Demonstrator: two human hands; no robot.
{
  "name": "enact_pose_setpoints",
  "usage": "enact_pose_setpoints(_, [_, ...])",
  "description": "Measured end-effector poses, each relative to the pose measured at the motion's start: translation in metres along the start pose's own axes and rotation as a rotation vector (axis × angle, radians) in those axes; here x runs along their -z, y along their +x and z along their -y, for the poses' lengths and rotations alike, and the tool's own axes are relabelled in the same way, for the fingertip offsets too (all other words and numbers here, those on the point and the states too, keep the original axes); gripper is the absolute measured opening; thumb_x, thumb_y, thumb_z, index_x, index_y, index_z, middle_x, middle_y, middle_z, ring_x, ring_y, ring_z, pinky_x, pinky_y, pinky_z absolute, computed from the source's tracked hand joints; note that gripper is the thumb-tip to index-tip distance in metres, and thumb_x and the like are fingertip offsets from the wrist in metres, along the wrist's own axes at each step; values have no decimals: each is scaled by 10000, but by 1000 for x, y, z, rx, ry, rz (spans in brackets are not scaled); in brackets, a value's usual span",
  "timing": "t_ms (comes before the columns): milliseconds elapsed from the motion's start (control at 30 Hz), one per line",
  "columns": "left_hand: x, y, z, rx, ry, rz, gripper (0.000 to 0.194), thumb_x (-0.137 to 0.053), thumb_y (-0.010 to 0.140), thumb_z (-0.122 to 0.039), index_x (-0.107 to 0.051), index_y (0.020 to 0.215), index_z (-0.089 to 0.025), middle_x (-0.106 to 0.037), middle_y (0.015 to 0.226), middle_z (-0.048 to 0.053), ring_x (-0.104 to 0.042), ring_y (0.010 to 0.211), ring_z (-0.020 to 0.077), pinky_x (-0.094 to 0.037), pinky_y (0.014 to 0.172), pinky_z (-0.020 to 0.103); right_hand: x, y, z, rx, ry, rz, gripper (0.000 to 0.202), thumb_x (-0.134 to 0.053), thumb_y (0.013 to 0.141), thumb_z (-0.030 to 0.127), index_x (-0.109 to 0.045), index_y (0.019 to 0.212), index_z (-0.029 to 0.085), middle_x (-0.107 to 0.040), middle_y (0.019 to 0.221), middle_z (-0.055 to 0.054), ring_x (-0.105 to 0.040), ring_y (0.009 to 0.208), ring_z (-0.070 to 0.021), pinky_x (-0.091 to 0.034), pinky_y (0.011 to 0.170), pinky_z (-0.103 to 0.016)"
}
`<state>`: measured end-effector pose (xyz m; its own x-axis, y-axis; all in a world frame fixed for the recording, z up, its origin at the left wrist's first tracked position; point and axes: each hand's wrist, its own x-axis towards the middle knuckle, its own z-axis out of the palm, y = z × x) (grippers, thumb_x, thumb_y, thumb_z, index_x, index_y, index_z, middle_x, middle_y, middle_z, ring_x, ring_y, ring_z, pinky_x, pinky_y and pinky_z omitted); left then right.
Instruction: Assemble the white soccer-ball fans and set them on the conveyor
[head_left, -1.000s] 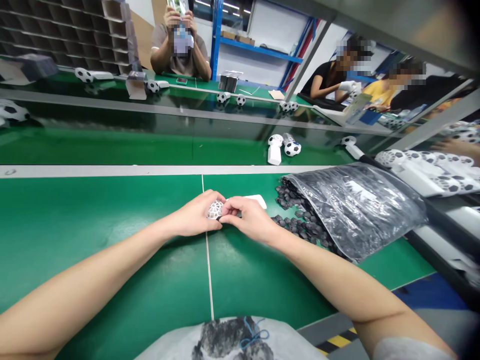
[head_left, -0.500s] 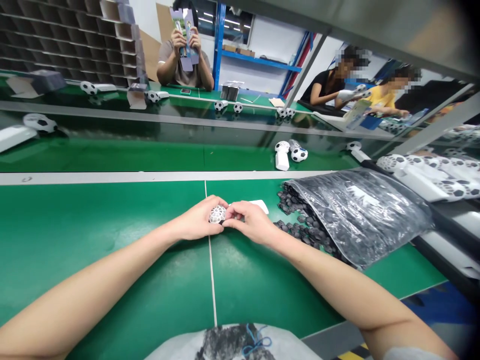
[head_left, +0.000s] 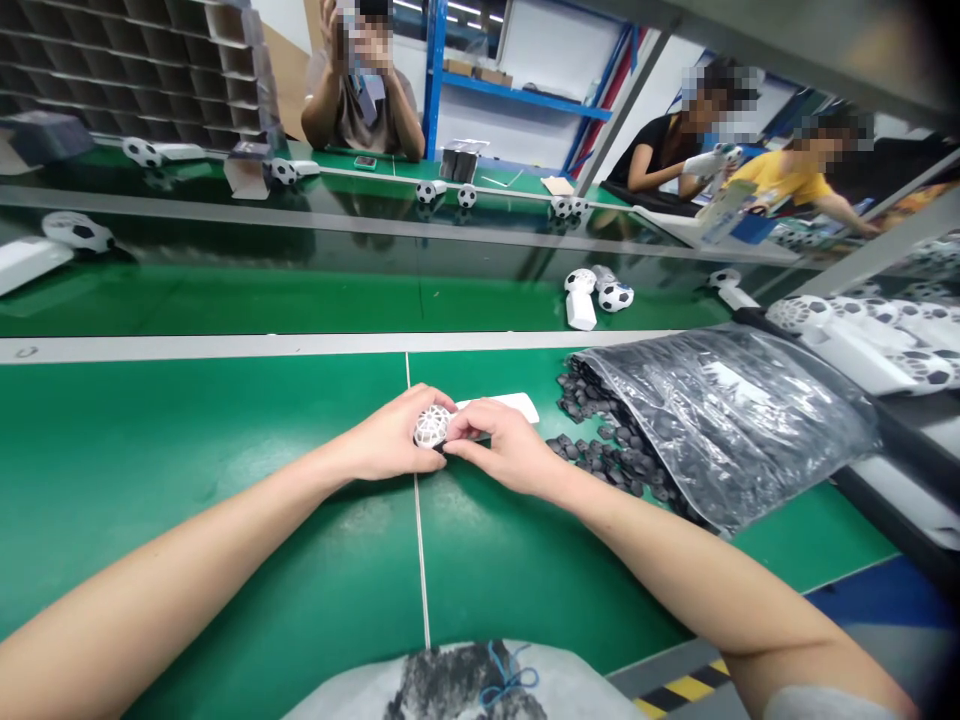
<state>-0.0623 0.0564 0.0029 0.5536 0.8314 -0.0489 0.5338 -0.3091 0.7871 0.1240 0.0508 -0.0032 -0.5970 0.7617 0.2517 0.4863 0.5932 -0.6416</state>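
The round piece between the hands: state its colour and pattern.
White round piece with an open web-like lattice, head view.

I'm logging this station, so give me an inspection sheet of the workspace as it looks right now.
Surface: green mat, white seam down the middle.
Job's things: white lattice ball on a white handle.
Clutter: grey bag spilling black chips; finished ball fans on the belt.
Grippers: left hand cups the ball; right hand fingers pinch at it.
Cables: nothing seen.
Surroundings: three people across the belt; grid rack; blue shelving.
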Motion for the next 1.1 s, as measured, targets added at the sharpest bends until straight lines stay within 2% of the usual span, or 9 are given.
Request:
enact_pose_setpoints(200, [4, -1, 1, -24, 19, 28, 420, -605, 691, -303, -496, 1081, -193, -504, 1063, 38, -507, 961, 205, -413, 826, 312, 1, 1, -1, 9, -26, -6, 105, -674, 766, 148, -600, 699, 183, -606, 695, 24, -511, 696, -135, -374, 705, -269])
enact_pose_setpoints(367, [12, 2, -2, 25, 11, 96, 483, -633, 664, -294, -497, 1119, -203, -509, 1091, 41, -510, 941, 211, -412, 801, 310, 6, -7, -3, 63, -39, 27, 98, -656, 791, 188, -591, 717, 185, -607, 705, 18, -520, 703, -138, -395, 702, -266])
enact_pose_setpoints(467, [16, 4, -3, 52, 12, 90, 490, -615, 666, -272, -494, 1136, -209, -513, 1102, 42, -513, 923, 212, -411, 777, 308, 3, -19, -3, 40, -133, 93, 65, -624, 821, 245, -623, 794, 185, -627, 776, -11, -540, 769, -160, -415, 710, -274])
enact_pose_setpoints(600, [16, 6, -1, 54, 13, 110, 512, -598, 673, -286, -475, 1166, -219, -513, 1104, 48, -521, 906, 212, -420, 739, 302, -10, -29, 3, 77, -321, 221, 153, -574, 854, 282, -636, 950, 180, -629, 920, -58, -551, 830, -191, -435, 679, -283])
enact_pose_setpoints(700, [16, 5, 1, 47, 2, 114, 518, -596, 673, -285, -469, 1171, -218, -509, 1101, 51, -520, 913, 212, -423, 740, 300, -18, -29, 9, 146, -563, 313, 168, -477, 890, 178, -637, 929, 144, -626, 853, -81, -539, 750, -205, -422, 613, -301])
enact_pose_setpoints(767, [16, 5, 1, 40, 2, 117, 517, -600, 672, -281, -470, 1168, -216, -503, 1108, 51, -515, 933, 214, -421, 757, 302, -18, -28, 11, 158, -644, 346, 192, -442, 879, 109, -623, 942, 119, -616, 821, -93, -534, 728, -212, -417, 598, -308])
enact_pose_setpoints(867, [16, 4, 1, 21, 5, 121, 515, -600, 680, -278, -465, 1173, -216, -492, 1128, 49, -504, 967, 216, -413, 787, 306, -10, -26, 10, 113, -514, 309, 199, -441, 873, 89, -590, 999, 127, -613, 858, -91, -548, 769, -208, -434, 631, -302])
enact_pose_setpoints(1000, [17, 5, 2, 13, 6, 117, 509, -601, 682, -283, -470, 1169, -218, -485, 1141, 48, -504, 962, 215, -411, 788, 302, 6, -22, 8, -12, -210, 218, 133, -443, 895, 138, -559, 942, 182, -619, 872, -41, -564, 779, -169, -450, 687, -283])
enact_pose_setpoints(1100, [16, 5, 4, 3, 9, 113, 504, -601, 683, -288, -474, 1165, -219, -490, 1131, 46, -508, 947, 214, -410, 787, 300, 14, -17, 11, -24, -168, 170, 161, -440, 890, 141, -529, 1018, 183, -610, 952, -67, -566, 840, -186, -460, 729, -319])
